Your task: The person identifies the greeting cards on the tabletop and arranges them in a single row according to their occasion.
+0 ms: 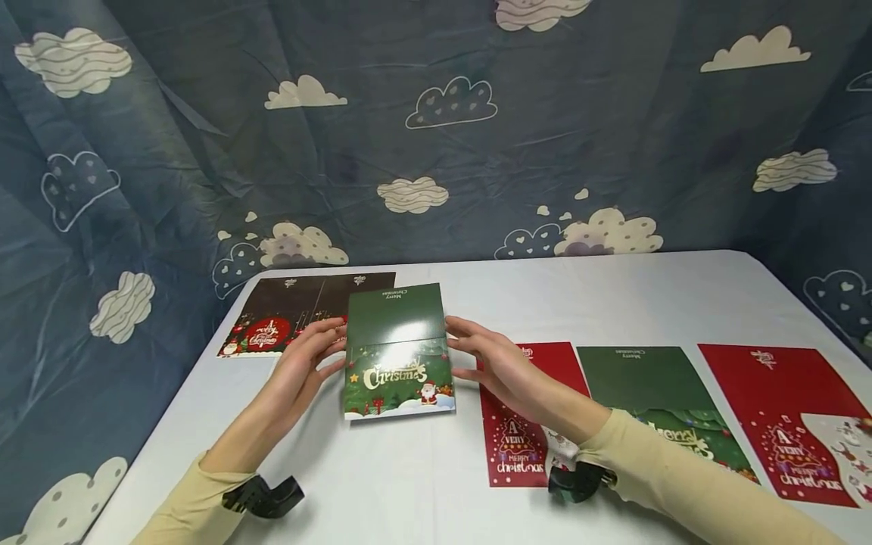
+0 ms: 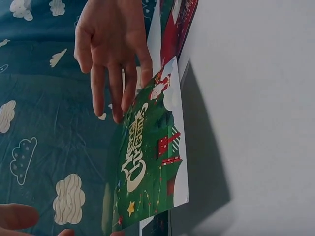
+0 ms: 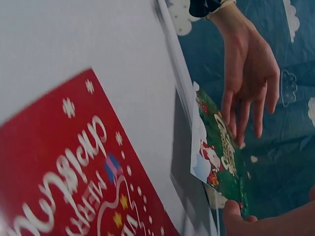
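above the white desk (image 1: 422, 484), a green card (image 1: 391, 318) is held up at a tilt between two hands, its near edge clear of the surface and a shadow below. gold lettering (image 1: 395, 375) and a small santa (image 1: 428, 391) decorate its lower half.

at the green card's left edge is the left hand (image 1: 300, 378), fingers extended and fingertips against the side; the right hand (image 1: 500, 363) meets its right edge likewise, loosely spread. neither looks clenched, though how far the fingertips reach behind the card is hard to make out.

left of and behind the green card lie two dark cards (image 1: 286, 303), one partly hidden by it. to its right come a near red card (image 1: 504, 431), partly under the right arm, then a flat green one (image 1: 620, 378), then a far red card (image 1: 770, 401). beyond the green card hangs a blue cloud-patterned cloth (image 1: 477, 174).
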`<state>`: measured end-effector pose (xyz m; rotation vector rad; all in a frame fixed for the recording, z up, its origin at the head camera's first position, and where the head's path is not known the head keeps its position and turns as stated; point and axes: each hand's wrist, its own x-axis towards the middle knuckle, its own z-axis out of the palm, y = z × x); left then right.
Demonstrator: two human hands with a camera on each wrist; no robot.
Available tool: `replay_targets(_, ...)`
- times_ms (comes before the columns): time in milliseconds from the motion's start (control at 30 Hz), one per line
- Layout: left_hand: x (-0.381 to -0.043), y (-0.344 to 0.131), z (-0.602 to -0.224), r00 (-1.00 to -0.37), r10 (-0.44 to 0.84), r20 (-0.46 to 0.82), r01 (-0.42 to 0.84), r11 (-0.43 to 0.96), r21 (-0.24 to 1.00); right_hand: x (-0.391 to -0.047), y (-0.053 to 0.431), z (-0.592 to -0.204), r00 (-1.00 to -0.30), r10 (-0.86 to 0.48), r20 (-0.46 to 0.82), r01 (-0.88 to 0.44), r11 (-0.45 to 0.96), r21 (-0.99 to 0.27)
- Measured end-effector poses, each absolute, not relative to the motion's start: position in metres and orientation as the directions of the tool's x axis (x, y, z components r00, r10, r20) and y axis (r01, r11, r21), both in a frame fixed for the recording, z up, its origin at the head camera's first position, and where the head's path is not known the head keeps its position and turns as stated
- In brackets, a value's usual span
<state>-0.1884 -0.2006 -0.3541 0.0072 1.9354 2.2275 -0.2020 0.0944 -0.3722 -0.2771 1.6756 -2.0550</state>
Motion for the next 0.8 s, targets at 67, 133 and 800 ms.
replay_targets(67,-0.196,-0.198,-0.354,-0.982,0.147,-0.116,-0.134,-0.118,0.984,-0.208,0.096,-0.372,-0.875,-0.467,-0.129,0.218,-0.143,-0.965)
replay_targets(133,-0.204,-0.196,-0.354,-0.984,0.141,-0.113,-0.129,-0.108,0.986,-0.213,0.099,-0.371,-0.881,-0.461,-0.108,0.203,-0.162,-0.966)
replay_targets(800,-0.284,-0.163,-0.361,-0.974,0.167,-0.151,-0.156,-0.020,0.987,-0.283,0.123,-0.381,-0.894,-0.417,-0.165,0.254,-0.168,-0.952)
